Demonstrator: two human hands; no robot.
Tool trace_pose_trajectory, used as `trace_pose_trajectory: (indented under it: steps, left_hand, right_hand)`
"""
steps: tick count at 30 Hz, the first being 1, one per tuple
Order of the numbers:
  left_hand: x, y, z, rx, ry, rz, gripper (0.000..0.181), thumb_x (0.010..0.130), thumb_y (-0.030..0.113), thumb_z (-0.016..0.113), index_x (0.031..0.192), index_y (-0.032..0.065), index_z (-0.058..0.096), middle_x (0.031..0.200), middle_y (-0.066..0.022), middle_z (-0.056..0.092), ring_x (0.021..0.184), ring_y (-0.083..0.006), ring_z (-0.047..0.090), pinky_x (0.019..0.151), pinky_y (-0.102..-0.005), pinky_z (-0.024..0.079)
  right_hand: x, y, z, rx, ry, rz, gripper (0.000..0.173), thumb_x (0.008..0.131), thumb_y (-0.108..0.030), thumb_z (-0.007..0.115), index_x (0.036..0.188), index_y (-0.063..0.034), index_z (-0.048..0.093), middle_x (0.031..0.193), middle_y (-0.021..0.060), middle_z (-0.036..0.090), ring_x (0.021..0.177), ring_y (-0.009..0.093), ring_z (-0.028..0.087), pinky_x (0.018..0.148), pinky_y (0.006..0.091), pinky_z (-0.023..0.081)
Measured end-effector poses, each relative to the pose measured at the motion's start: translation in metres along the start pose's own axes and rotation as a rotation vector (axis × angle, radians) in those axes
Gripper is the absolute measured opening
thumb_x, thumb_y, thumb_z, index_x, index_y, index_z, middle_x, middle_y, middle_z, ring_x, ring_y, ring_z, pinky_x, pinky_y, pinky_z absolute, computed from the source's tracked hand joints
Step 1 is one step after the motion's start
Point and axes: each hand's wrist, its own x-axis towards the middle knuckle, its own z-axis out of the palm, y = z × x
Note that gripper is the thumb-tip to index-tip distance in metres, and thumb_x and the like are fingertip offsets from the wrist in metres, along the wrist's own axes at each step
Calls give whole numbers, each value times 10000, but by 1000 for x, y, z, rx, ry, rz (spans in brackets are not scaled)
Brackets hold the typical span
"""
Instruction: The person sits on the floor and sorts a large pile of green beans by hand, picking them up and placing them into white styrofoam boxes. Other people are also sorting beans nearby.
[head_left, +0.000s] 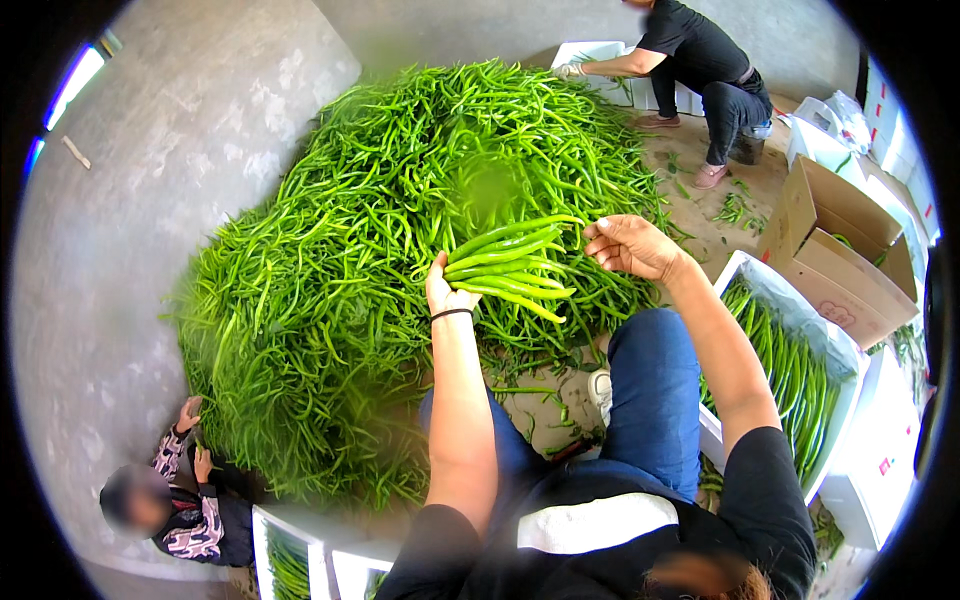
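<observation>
My left hand, with a dark band at the wrist, grips a fanned bunch of long green chili peppers by one end. Their other ends point right, towards my right hand. That hand is loosely curled just beside the tip of the uppermost pepper, and nothing shows in its fingers. Both hands are above the near right part of a large heap of loose green peppers. At my right knee a lined white foam box holds peppers laid in rows.
An open cardboard carton stands beyond the foam box, with a white lid or box nearer. One person crouches by white boxes at the far right; another is at lower left beside a pepper-filled box. A concrete wall bounds the heap.
</observation>
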Motion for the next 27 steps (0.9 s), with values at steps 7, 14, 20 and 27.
trace_pose_trajectory:
  steps: [7, 14, 20, 27]
  left_hand:
    - [0, -5, -14, -59, -68, -91, 411, 905, 340, 508, 1150, 15, 566, 1185, -208, 593, 1085, -415, 554, 956, -580, 412]
    - [3, -21, -29, -110, -108, -80, 411, 918, 324, 474, 1148, -5, 560, 1200, -228, 579, 1119, -421, 536, 994, -591, 376]
    - [-4, -13, -34, 74, -124, 245, 195, 877, 204, 601, 938, 21, 571, 939, -155, 639, 896, -312, 622, 862, -513, 497]
    - [-26, -45, 4, 189, -280, 331, 195, 871, 188, 619, 949, 29, 539, 906, -121, 624, 877, -242, 614, 834, -415, 516]
  right_hand:
    - [2, 20, 37, -342, 221, -178, 344, 860, -183, 654, 1153, -24, 574, 1021, 48, 649, 885, 104, 600, 788, 260, 492]
    - [18, 39, 59, -30, 226, -401, 243, 803, -69, 712, 1029, -51, 624, 877, -32, 616, 755, 74, 546, 739, 222, 476]
    - [-14, -8, 52, -735, 578, -706, 320, 749, -96, 720, 1052, -52, 626, 968, 69, 640, 930, 178, 598, 788, 320, 498]
    - [12, 0, 90, -1839, 136, -272, 173, 774, -154, 651, 933, -87, 642, 828, 95, 645, 870, 307, 614, 775, 407, 494]
